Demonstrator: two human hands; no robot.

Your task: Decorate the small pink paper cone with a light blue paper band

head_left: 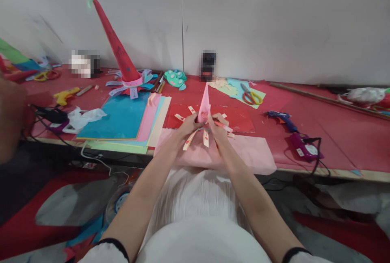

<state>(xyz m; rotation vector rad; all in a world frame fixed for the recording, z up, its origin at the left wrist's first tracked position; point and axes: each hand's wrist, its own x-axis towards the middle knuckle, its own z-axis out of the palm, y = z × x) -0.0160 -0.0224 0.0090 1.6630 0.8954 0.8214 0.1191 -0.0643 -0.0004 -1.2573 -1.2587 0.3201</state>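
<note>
A pink paper cone point(205, 104) stands upright in front of me, with red marks drawn near its base. Cream paper strips with red spots point(206, 138) spread outward around the bottom of the cone. My left hand point(189, 125) is closed on the cone's lower left side. In my right hand point(218, 129) is a pink-and-white marker point(224, 126), held at the cone's right side; its tip is hidden. Beneath lie a red sheet point(243, 118) and a folded pale pink sheet point(252, 153) at the table edge.
To the left are a red cone hat point(117, 47), a stack of coloured paper point(118, 116) and a yellow glue gun point(65, 96). To the right lie scissors point(251, 96), a blue glue gun point(283, 120) and a purple power strip point(306, 148). Someone's blurred arm point(10, 116) shows far left.
</note>
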